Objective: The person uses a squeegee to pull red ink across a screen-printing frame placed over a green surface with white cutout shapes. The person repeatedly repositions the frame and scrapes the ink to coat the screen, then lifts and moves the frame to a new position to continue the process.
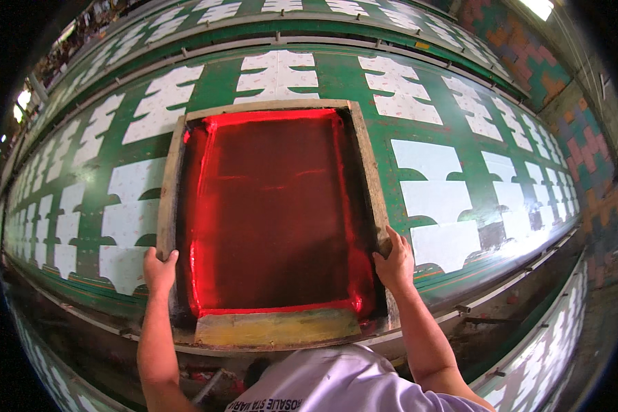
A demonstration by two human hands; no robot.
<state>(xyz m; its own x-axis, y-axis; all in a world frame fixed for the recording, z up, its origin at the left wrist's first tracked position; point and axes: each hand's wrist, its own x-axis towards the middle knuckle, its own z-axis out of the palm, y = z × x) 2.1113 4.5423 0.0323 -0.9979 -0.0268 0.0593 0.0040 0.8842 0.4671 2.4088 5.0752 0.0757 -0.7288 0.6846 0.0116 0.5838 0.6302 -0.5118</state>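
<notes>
A large wooden-framed printing screen lies before me over the green table, its dark mesh edged with bright red ink. My left hand grips the left side of the frame, thumb up on the inner side. On the opposite side my right hand is closed round the right rail. A yellowish strip runs along the frame's near end. White cut fabric pieces lie flat right of the frame, and more fabric pieces lie to its left. Whatever is under the screen is hidden.
The long green printing table carries rows of white fabric pieces. A metal rail runs along its near edge. Another table with white pieces stands beyond, and one more is at lower right. A patchy coloured wall rises at right.
</notes>
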